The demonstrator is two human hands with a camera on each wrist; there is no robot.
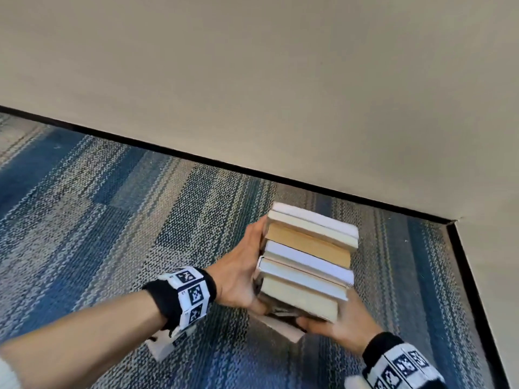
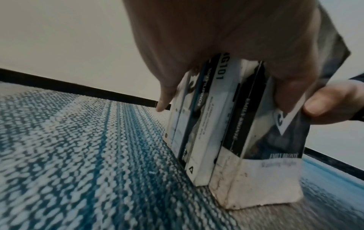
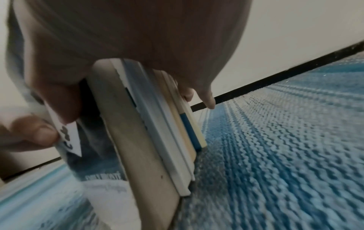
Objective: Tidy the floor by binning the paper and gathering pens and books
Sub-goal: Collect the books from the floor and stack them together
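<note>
Several books point(image 1: 309, 256) are pressed together in one block with their page edges up, low over the blue-grey carpet near the wall. My left hand point(image 1: 244, 276) grips the block from the left, along the spines point(image 2: 208, 109). In the left wrist view one finger point(image 2: 163, 105) reaches past the far book and the thumb lies on the near cover point(image 2: 275, 140). My right hand point(image 1: 334, 324) holds the near end and right side. In the right wrist view the lower edges of the books point(image 3: 157, 147) meet the carpet. No paper or pens are in view.
Striped blue and grey carpet point(image 1: 98, 220) covers the floor. A beige wall point(image 1: 280, 80) with black skirting point(image 1: 196, 158) runs behind the books and turns a corner at the right point(image 1: 452, 223). Open carpet lies to the left.
</note>
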